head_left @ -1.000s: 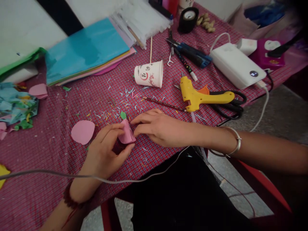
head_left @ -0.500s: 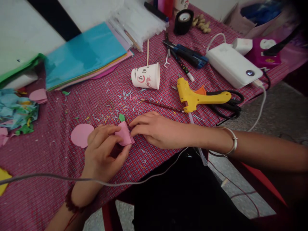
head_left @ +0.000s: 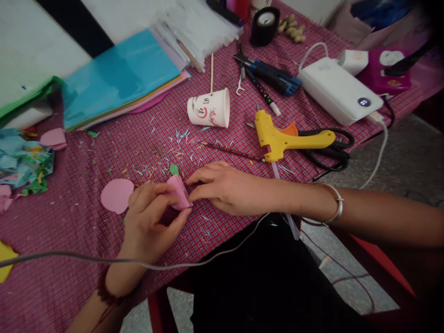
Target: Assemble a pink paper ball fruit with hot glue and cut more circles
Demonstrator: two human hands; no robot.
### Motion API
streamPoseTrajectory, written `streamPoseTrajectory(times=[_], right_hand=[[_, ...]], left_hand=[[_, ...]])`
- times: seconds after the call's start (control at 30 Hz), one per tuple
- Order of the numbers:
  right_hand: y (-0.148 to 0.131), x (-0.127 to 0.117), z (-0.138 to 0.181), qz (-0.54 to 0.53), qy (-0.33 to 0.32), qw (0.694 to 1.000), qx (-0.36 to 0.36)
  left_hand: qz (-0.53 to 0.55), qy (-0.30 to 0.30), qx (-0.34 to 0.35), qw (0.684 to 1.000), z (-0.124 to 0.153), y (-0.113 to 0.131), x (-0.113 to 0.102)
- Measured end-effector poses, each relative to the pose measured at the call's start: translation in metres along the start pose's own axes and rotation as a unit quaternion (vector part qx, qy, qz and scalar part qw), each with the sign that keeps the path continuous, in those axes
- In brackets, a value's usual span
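Just left of the grip, a pink paper disc is lying flat. The left hand is pinching the folded pink piece between thumb and forefinger, its fingers curling further over it than a second ago. The right hand, fingers extended, is pressing its fingertips against the piece's right edge, so the fold is likely tightening.

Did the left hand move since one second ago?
Yes: the left hand shifted slightly toward the flat pink paper circle, its knuckles now reaching its edge.

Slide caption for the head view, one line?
Left hand holds a folded pink paper piece, right hand touching it, near a pink paper circle and yellow glue gun on a checked tablecloth.
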State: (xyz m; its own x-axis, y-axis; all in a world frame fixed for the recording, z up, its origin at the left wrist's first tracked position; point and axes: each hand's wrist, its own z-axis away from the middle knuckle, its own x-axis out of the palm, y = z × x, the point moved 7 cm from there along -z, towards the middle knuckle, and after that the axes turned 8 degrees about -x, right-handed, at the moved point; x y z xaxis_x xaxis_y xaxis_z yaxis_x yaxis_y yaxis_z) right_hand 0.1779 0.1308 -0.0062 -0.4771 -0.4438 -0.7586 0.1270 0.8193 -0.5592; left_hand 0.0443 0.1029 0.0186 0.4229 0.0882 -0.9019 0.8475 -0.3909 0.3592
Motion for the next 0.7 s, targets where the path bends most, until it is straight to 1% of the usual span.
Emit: streamPoseTrajectory(times=[0.2, 0.3, 0.37, 0.5, 0.57, 0.7], right_hand=[[0.0005, 0.0015, -0.0014, 0.005, -0.003, 1.000, 0.011], [-0.0002, 0.0025, -0.0020, 0.009, -0.006, 1.000, 0.008], [-0.0001, 0.0016, -0.0019, 0.003, 0.000, 1.000, 0.007], [-0.0001, -0.0010, 0.0009, -0.002, 0.014, 1.000, 0.000], [-0.0015, -0.0007, 0.0032, 0.013, 0.007, 1.000, -0.011], [-0.0049, 0.0009, 0.0069, 0.020, -0.029, 0.999, -0.036]], left_hand=[[0.002, -0.016, 0.006, 1.000, 0.0011, 0.0028, 0.0004], [-0.012, -0.009, 0.009, 1.000, 0.0013, 0.0028, 0.0011], [-0.016, -0.008, 0.012, 1.000, 0.0012, 0.0026, 0.0021], [-0.010, -0.025, 0.009, 1.000, 0.0014, 0.0001, 0.0047], [0.005, -0.030, 0.010, 0.999, 0.0017, -0.0015, 0.0048], [0.021, -0.036, 0.012, 0.999, 0.0025, -0.0040, 0.0049]])
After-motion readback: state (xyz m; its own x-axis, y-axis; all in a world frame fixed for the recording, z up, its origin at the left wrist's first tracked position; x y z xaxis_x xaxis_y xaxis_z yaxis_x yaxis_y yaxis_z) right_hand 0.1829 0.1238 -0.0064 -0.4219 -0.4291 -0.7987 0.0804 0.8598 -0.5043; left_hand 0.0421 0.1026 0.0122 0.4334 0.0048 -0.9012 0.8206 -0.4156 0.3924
